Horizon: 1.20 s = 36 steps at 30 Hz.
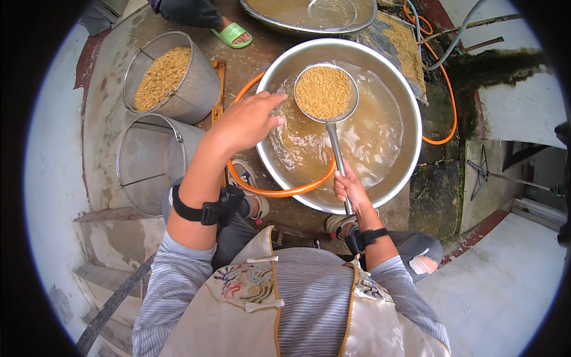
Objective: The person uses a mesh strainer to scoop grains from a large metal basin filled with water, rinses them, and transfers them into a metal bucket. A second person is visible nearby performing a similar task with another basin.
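My right hand (350,185) grips the metal handle of a round strainer ladle (337,147). Its bowl is heaped with wet golden grain (325,93) and is over a wide steel basin (412,102) of cloudy water. My left hand (250,118) is to the left of the ladle, over the basin's left rim, with thumb and fingers apart and nothing held. An orange hose (285,193) loops around the basin's left side and over its near rim. Loose grains show in the water below my left hand.
At left a metal bucket (196,85) of grain leans beside a second bucket (194,138) with no grain visible. Another wide basin (285,26) of cloudy water is beyond. A person's foot in a green slipper (232,35) is at the top. Grain lies on a sheet (372,35) at upper right.
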Motion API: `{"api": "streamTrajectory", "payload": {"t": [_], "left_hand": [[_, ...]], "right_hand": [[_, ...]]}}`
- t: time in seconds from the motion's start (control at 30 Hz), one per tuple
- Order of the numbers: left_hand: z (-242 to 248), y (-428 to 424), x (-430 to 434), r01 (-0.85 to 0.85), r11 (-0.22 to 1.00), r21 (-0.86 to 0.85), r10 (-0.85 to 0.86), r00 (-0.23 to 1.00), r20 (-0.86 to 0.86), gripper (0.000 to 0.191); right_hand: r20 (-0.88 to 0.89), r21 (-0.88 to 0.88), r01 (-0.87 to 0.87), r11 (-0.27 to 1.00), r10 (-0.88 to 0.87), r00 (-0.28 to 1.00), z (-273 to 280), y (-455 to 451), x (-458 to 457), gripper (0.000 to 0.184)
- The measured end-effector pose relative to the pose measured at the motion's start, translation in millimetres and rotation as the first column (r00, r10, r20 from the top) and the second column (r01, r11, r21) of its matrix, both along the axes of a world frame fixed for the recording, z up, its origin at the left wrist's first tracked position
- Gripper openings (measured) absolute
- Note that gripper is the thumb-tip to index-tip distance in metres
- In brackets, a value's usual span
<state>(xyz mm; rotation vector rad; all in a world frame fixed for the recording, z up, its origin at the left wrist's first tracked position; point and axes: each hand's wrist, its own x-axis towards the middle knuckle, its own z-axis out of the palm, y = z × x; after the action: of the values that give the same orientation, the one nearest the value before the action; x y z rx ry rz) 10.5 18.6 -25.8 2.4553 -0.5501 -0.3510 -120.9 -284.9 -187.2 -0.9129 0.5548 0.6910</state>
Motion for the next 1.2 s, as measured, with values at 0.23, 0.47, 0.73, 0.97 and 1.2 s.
{"api": "streamTrajectory", "payload": {"t": [0.23, 0.47, 0.73, 0.97, 1.2], "left_hand": [[0.1, -0.9, 1.6, 0.009, 1.0, 0.018, -0.008, 0.998, -0.058, 0.047], [-2.4, -6.9, 4.5, 0.025, 0.999, 0.032, -0.022, 0.996, -0.084, 0.047], [0.0, -8.2, 1.6, 0.02, 0.998, 0.061, -0.015, 0.997, -0.077, 0.046], [-2.5, -9.6, 1.9, 0.04, 0.998, 0.052, -0.037, 0.998, -0.058, 0.046], [-3.2, -8.6, 0.9, 0.036, 0.999, 0.034, -0.034, 0.998, -0.061, 0.046]], "right_hand": [[-0.089, -0.04, 0.047, 0.998, -0.05, 0.995, -70.8, 9.1, 17.4, 0.068], [-0.118, -0.079, 0.029, 0.996, -0.038, 0.992, -92.3, 20.4, 39.3, 0.07], [-0.072, -0.175, -0.005, 0.985, -0.007, 0.997, -92.2, 13.7, 46.2, 0.074], [-0.12, -0.082, -0.042, 0.996, 0.032, 0.992, -91.2, 17.9, 51.2, 0.068], [-0.055, -0.069, -0.041, 0.997, 0.038, 0.998, -77.5, 12.5, 51.5, 0.071]]}}
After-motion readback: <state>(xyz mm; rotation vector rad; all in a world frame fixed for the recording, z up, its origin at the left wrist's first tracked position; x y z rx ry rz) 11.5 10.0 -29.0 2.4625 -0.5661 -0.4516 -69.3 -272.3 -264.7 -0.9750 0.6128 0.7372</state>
